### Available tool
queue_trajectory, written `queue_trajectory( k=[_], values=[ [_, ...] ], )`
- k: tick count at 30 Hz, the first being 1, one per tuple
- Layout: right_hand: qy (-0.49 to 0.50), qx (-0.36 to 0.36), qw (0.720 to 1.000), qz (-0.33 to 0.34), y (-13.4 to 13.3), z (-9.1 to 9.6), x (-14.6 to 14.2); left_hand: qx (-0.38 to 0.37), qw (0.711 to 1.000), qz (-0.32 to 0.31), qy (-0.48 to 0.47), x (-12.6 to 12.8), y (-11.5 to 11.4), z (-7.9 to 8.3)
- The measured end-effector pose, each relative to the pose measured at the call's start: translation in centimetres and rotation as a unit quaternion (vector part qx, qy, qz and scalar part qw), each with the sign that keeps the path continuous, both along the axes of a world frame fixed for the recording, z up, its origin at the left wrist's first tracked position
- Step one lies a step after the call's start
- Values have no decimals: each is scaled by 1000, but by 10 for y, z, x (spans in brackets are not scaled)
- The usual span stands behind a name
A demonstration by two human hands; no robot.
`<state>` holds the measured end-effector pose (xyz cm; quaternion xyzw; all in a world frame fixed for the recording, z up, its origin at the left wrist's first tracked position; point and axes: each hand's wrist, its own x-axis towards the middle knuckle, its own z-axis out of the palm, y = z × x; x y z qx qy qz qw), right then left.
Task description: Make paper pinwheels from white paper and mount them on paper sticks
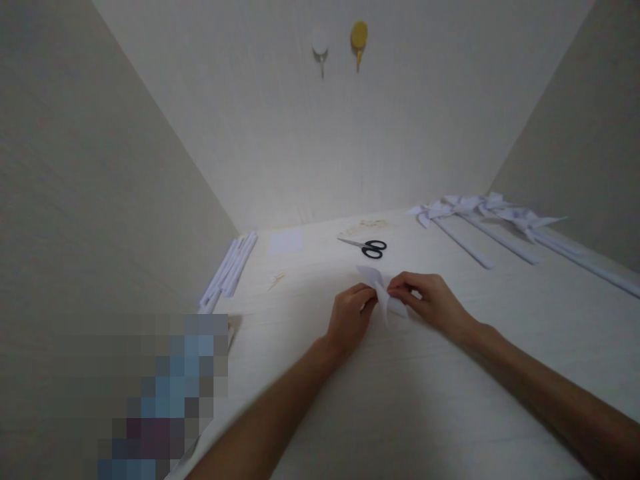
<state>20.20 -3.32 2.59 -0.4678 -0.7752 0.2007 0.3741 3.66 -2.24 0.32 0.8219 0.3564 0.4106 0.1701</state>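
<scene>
A white paper pinwheel head (382,293) with folded, pointed blades is held up between my two hands above the white table. My left hand (351,308) pinches it from the left side, thumb and fingers together. From the right, the fingertips of my right hand (425,297) are closed at its middle; whether they also hold something small there is hidden. Just beyond the pinwheel head lies a pair of black-handled scissors (373,249), blades pointing left. Several thin toothpick-like sticks (277,280) rest to the left of my hands.
Several paper pinwheels (520,217) on rolled white sticks (465,245) lie at the right. More white paper rolls (233,267) are stacked along the left wall, beside a white paper square (285,242). Small tan bits (373,225) lie near the back wall, which bears two hooks (359,37).
</scene>
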Motion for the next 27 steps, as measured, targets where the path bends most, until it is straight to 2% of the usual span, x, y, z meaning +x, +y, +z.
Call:
queue_trajectory(
  k=[3, 8, 14, 22, 27],
  values=[
    [72, -31, 997, -11, 5, -5, -1, 8, 1000, 2, 18, 0, -1, 0],
    [194, -92, 976, -29, 7, -15, -2, 37, 998, 3, 53, 2, -5, 1],
    [191, -105, 976, 6, 4, -13, 4, 29, 999, 0, 41, 2, -3, -1],
    [235, -110, 966, -6, 3, -12, 3, 15, 1000, -7, 26, 2, -5, 1],
    [194, -44, 980, -4, 4, -16, 6, -16, 999, -6, 30, 1, -5, 0]
  ],
)
